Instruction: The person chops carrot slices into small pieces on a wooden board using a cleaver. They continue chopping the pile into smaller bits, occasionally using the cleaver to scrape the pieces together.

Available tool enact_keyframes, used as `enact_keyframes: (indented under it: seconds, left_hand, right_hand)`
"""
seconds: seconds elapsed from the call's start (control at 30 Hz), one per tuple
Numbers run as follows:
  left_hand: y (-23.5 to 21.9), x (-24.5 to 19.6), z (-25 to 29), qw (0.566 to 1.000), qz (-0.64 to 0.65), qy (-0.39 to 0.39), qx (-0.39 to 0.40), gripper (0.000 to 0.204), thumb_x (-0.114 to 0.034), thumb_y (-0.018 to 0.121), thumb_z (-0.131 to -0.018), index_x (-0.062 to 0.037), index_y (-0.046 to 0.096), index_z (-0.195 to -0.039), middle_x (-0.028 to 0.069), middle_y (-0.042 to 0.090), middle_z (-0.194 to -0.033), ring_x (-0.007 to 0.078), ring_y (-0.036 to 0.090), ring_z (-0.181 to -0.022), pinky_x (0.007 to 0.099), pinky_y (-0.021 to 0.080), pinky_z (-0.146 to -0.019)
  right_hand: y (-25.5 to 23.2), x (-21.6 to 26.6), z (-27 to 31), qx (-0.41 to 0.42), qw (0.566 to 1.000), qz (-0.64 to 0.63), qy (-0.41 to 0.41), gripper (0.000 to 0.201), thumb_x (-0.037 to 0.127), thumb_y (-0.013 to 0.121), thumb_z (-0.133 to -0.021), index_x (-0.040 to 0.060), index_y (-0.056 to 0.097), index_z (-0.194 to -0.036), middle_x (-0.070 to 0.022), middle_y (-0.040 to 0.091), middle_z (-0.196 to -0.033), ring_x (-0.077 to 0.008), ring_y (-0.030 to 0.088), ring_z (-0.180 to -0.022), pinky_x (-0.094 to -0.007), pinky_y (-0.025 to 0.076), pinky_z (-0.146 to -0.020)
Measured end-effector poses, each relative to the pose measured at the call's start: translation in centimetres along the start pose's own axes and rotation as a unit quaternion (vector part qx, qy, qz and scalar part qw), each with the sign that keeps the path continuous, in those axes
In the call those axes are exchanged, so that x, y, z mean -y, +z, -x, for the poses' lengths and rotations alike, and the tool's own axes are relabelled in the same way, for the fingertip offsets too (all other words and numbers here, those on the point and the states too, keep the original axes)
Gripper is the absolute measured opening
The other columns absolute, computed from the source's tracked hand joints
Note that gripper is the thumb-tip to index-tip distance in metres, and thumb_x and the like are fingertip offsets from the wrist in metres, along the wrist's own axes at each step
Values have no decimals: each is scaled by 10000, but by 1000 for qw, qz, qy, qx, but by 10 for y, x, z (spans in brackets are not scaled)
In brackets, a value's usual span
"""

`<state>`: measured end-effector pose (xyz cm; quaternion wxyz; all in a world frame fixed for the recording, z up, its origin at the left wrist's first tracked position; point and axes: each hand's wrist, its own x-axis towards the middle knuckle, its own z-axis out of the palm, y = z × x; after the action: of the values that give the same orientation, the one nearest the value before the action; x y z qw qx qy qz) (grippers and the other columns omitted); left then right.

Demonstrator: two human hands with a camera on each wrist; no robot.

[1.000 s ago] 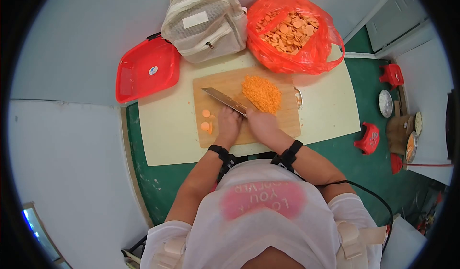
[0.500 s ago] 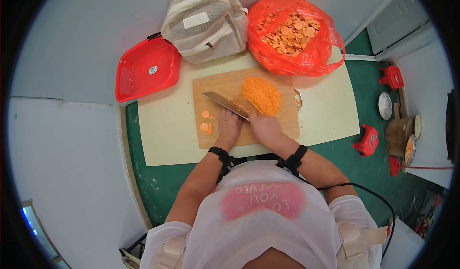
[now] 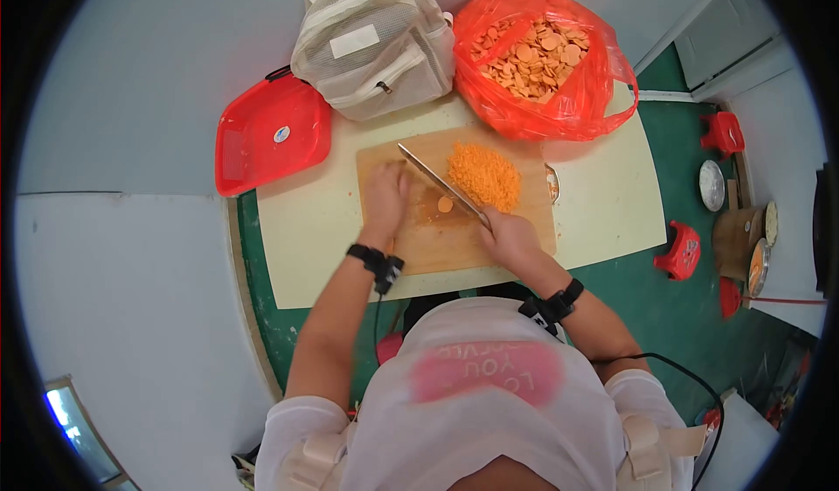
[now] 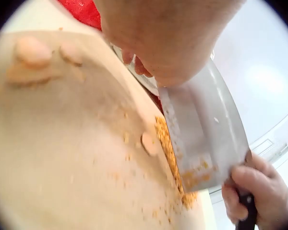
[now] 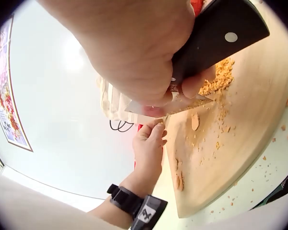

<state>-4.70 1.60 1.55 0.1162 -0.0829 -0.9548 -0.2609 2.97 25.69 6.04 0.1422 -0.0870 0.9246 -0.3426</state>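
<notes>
My right hand (image 3: 514, 239) grips the black handle (image 5: 221, 40) of a broad-bladed kitchen knife (image 4: 204, 120). The blade slants up and left over the wooden cutting board (image 3: 437, 255), with orange bits stuck to it. Left of the blade, my left hand (image 3: 386, 198) is raised over the board, blurred; in the right wrist view its fingers curl, thumb by forefinger, and I cannot tell whether they pinch anything. One carrot slice (image 3: 445, 204) lies mid-board. A heap of finely chopped carrot (image 3: 485, 176) sits behind the knife. More carrot slices (image 4: 33, 51) lie at the board's left.
Behind the board stand a red plastic basin (image 3: 249, 155), a pale mesh backpack (image 3: 376, 45) and a red plastic bag (image 3: 594, 111) full of carrot slices. Orange crumbs dot the pale table (image 3: 612, 203). Red stools (image 3: 680, 252) stand on the green floor to the right.
My left hand has left its place beside the blade and moved left and away from my body. The knife now slants more steeply, farther right. A carrot slice shows mid-board.
</notes>
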Motion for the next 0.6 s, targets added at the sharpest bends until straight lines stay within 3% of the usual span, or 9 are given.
enact_keyframes:
  seconds: [0.17,0.23,0.43,0.6]
  left_hand:
    - [13,39,-80,993,-105,36,35,271,-80,588,-792,-39,648,-1053,173,633,-1046,339,579,-980,443,467,-842]
    - [26,48,-99,980,-174,20,92,317,-106,579,-810,-35,616,-1117,180,640,-1025,363,585,-997,442,475,-881]
    - [45,49,-122,957,-223,-14,183,333,-152,561,-825,-35,606,-1133,203,618,-1078,386,570,-1023,463,461,-894]
    - [53,51,-115,951,-254,10,174,277,-166,566,-821,-28,644,-1047,185,625,-1083,363,573,-1030,461,458,-882]
  right_hand:
    - [0,-7,10,-46,998,-28,8,189,203,556,-854,49,576,-961,-193,618,-691,-375,618,-655,-476,482,-601]
    - [1,-10,14,-89,995,-40,11,185,186,563,-849,49,586,-972,-188,617,-679,-368,617,-636,-460,484,-581]
    - [2,-14,17,-110,992,-37,51,178,184,562,-850,54,590,-967,-177,618,-664,-361,616,-615,-458,484,-567]
    - [-2,-8,12,-90,994,-41,55,155,184,557,-853,59,584,-942,-178,615,-657,-359,616,-609,-461,484,-562]
